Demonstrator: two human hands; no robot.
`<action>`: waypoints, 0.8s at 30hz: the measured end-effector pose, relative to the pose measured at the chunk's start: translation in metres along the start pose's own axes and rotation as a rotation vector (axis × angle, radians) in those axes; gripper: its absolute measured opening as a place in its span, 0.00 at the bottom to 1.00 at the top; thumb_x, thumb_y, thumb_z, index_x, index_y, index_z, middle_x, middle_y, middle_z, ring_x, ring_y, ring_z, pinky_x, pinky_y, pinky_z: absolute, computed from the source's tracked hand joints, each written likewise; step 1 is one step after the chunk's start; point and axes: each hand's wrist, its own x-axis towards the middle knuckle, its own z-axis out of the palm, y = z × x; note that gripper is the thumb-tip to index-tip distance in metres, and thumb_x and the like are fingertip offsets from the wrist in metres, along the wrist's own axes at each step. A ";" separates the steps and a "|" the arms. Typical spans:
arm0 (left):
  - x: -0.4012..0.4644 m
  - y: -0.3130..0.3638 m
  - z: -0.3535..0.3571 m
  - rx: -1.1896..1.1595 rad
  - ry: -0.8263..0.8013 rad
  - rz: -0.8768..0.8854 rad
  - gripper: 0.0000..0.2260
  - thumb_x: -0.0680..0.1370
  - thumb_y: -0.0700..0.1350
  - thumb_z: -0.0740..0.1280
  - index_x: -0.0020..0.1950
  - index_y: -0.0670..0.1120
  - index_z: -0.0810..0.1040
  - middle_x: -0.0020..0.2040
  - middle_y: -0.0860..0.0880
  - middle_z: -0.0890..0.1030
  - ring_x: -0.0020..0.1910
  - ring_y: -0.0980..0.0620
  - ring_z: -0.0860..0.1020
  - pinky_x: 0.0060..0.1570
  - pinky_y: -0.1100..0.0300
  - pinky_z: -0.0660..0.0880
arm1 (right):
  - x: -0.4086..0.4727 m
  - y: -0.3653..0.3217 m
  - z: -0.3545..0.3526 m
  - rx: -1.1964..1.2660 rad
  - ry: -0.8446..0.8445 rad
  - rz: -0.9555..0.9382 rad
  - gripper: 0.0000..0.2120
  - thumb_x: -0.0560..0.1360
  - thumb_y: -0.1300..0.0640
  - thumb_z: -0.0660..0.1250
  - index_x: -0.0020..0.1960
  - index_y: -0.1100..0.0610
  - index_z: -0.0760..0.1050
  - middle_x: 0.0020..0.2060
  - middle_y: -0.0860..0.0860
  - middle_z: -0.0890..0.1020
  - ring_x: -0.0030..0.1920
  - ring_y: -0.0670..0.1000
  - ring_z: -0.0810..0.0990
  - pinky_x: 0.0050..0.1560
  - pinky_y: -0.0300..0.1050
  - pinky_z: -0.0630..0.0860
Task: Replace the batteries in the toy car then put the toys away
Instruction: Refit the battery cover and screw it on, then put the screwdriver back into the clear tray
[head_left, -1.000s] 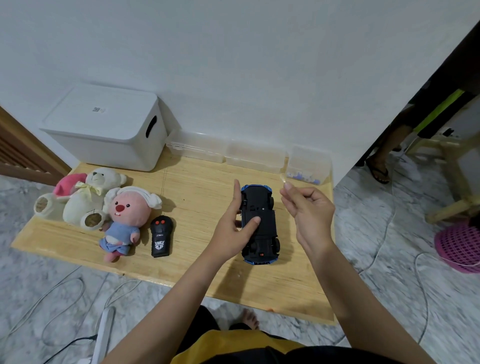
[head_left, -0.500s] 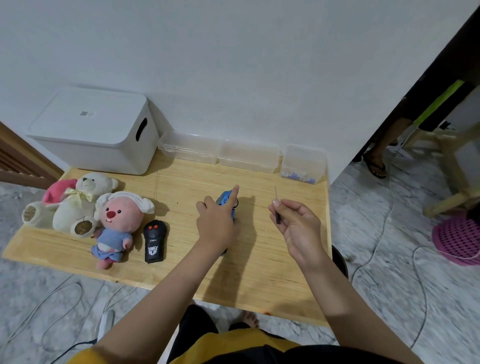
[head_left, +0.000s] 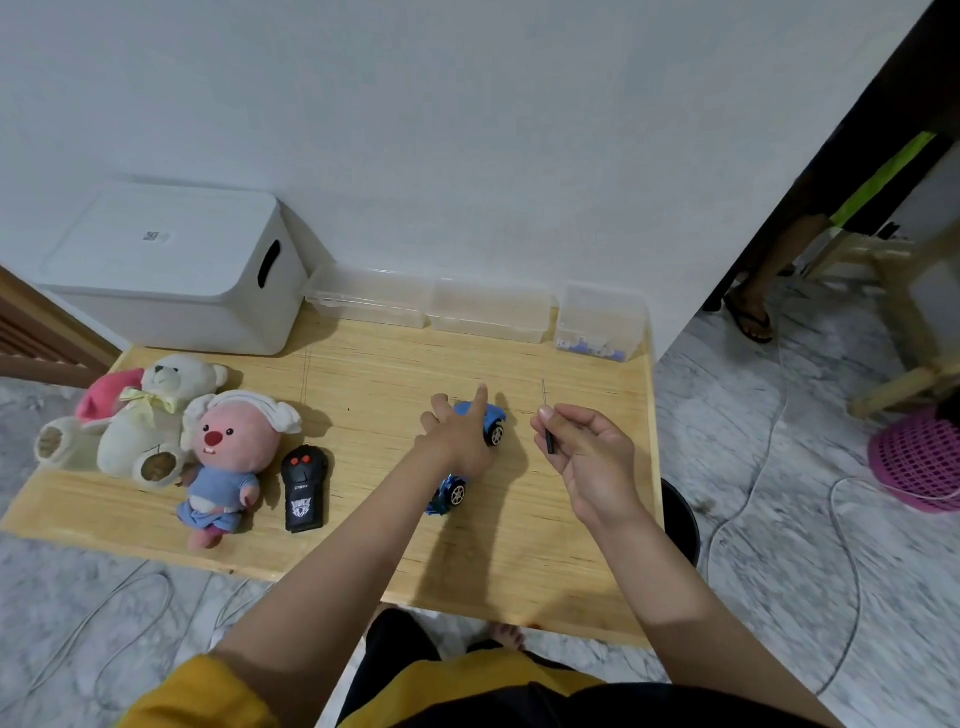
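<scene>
The blue toy car (head_left: 491, 422) stands on its wheels on the wooden table (head_left: 571, 545), mostly hidden under my left hand (head_left: 457, 436), which rests on its roof with the index finger stretched forward. To the right, my right hand (head_left: 587, 457) hovers above the table and pinches a thin screwdriver (head_left: 546, 415), tip pointing away from me. The black remote control (head_left: 305, 488) lies left of the car. Beside it sit a pink plush doll (head_left: 228, 457) and a white teddy bear (head_left: 150, 415).
A white lidded storage box (head_left: 171, 270) stands at the back left. Three clear plastic boxes (head_left: 488, 309) line the wall, the right one (head_left: 600, 325) holding small items. Cables run over the marble floor. A person's foot and a pink basket (head_left: 919, 462) are at the right.
The car lay upside down a second ago; my left hand has turned it onto its wheels and now rests on top. My right hand stays beside it with the screwdriver.
</scene>
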 end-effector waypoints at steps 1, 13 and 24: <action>-0.001 -0.002 0.001 -0.001 0.022 0.022 0.39 0.76 0.42 0.62 0.77 0.59 0.41 0.72 0.40 0.50 0.67 0.40 0.56 0.59 0.52 0.66 | 0.000 0.001 0.000 0.001 -0.003 0.001 0.11 0.69 0.67 0.73 0.49 0.63 0.76 0.43 0.61 0.82 0.42 0.53 0.84 0.42 0.40 0.81; -0.003 -0.026 0.029 -0.191 0.434 0.065 0.36 0.68 0.65 0.70 0.73 0.60 0.63 0.67 0.48 0.65 0.65 0.45 0.61 0.62 0.50 0.62 | 0.000 0.008 -0.003 -0.043 0.031 0.019 0.09 0.69 0.65 0.74 0.46 0.60 0.77 0.40 0.56 0.83 0.41 0.53 0.84 0.41 0.43 0.81; 0.002 -0.056 0.010 -0.538 0.506 0.255 0.34 0.72 0.59 0.70 0.74 0.49 0.64 0.69 0.48 0.66 0.69 0.50 0.58 0.61 0.60 0.60 | 0.019 0.014 0.030 -0.232 0.027 -0.056 0.06 0.70 0.63 0.74 0.46 0.59 0.81 0.38 0.49 0.84 0.37 0.45 0.80 0.43 0.46 0.79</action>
